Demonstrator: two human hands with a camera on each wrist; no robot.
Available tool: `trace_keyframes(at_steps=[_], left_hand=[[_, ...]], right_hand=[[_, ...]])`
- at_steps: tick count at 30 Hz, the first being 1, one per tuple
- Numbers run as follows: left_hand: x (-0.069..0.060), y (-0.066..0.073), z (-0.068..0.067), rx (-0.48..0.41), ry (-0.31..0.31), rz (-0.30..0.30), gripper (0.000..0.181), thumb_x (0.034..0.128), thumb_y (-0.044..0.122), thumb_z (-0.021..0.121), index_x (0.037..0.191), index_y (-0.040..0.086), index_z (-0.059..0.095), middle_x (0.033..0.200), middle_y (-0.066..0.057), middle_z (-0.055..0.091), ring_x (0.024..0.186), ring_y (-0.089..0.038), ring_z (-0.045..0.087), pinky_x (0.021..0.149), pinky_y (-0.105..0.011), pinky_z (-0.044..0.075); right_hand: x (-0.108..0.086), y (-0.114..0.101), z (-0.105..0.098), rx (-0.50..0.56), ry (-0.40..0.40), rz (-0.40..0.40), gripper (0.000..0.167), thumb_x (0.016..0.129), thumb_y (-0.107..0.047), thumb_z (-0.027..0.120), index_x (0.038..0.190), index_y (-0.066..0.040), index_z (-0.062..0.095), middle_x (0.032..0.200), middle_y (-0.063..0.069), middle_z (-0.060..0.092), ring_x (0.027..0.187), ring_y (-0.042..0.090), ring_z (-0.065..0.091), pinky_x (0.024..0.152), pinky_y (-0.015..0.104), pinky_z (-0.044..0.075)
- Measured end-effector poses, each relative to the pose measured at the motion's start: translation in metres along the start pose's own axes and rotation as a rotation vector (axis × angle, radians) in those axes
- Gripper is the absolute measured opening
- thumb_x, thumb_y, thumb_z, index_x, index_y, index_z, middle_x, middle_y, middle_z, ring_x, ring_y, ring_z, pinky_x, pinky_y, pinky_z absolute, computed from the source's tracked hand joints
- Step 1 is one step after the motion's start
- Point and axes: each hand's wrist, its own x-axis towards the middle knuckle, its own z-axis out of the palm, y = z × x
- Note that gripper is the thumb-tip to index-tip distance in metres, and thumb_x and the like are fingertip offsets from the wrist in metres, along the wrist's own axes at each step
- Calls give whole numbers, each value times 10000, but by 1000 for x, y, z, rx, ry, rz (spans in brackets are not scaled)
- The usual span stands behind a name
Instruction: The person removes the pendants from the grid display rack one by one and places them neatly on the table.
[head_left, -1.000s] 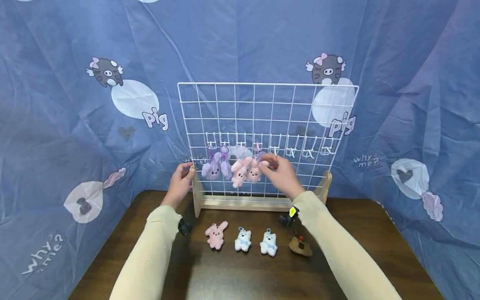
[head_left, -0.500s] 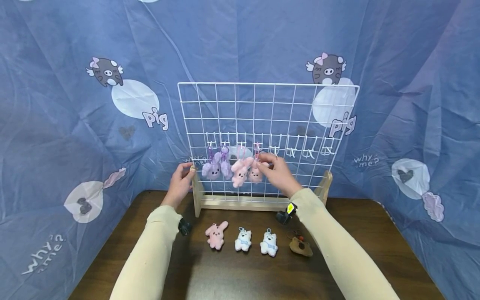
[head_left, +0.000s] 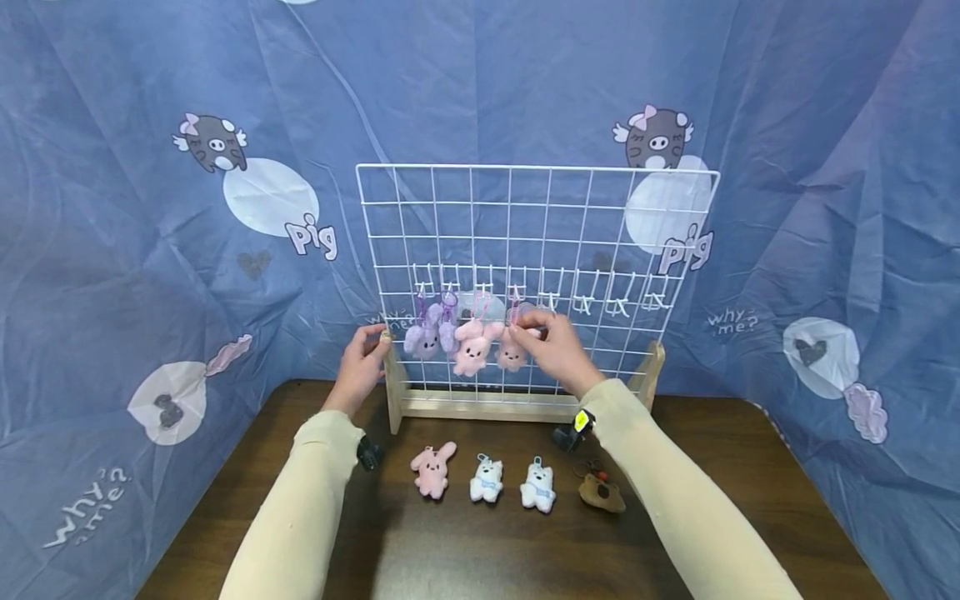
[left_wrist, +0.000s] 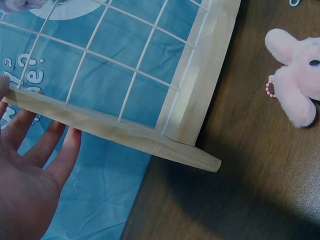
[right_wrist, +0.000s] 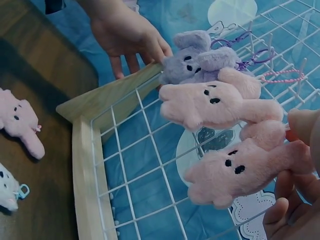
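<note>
In the head view, my right hand (head_left: 558,346) pinches a pink plush bunny keychain (head_left: 512,356) near its ears, below the pink bead chain on its hook. The right wrist view shows this bunny (right_wrist: 235,175) in front of the wire grid, with fingers behind and thumb above an ear. Just left of it hangs a second pink bunny keychain (head_left: 472,353), facing forward. Purple plush keychains (head_left: 425,340) hang further left. My left hand (head_left: 362,367) grips the wooden side post (left_wrist: 110,126) of the rack, fingers on its outer side.
Several white hooks (head_left: 583,304) on the grid (head_left: 588,204) bear nothing to the right. On the brown table (head_left: 450,558) lie a pink bunny keychain (head_left: 431,473), two white plush keychains (head_left: 486,481) and a brown plush keychain (head_left: 602,494). A blue curtain (head_left: 480,83) stands behind.
The second pink bunny has swung left and turned to face forward. My right hand has shifted slightly on the pinched bunny, from its side to near its ears. My left hand stays put.
</note>
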Motion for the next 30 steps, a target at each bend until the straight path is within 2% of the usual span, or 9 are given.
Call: trace_keyframes(at_steps=[5,16,21,25,30], left_hand=[[-1,0,1,4,-3,3,471,1132,315,490,1553,111,432,1565,-231,494,1445,-372,465,1101,-619,452],[-1,1,1,-10,-4,3,469,1132,308,489,1553,109,430,1561,-232,496,1438,-371,469,1107,-624,444],[0,-2,0,-6,-2,7,467,1131,310,493,1546,104,438,1558,-235,500,1430,-376,477,1093,-623,456],[1,-3,0,2,1,14,457,1130,308,495,1539,111,443,1546,-232,514,1406,-382,497,1065,-622,474],[1,-3,0,4,-3,9,465,1129,311,497,1547,116,438,1555,-227,508,1414,-379,490,1077,-618,467]], right_hand=[[-3,0,-1,-17,-7,-16,186,1028,-156,688,1089,15,729,1062,151,725,877,183,637,715,256,546],[-9,-7,-3,6,-3,-42,200,1049,-194,655,1065,-5,718,892,89,646,776,188,544,632,249,464],[-12,-9,-4,20,-10,-49,190,1054,-187,651,1076,-8,711,906,81,649,777,175,541,638,246,469],[-14,-12,-4,30,-16,-69,186,1064,-188,635,1067,-15,703,975,97,678,824,184,563,699,268,482],[-16,-14,-5,42,-1,-105,192,1071,-170,618,1064,8,687,943,90,666,815,178,547,689,261,456]])
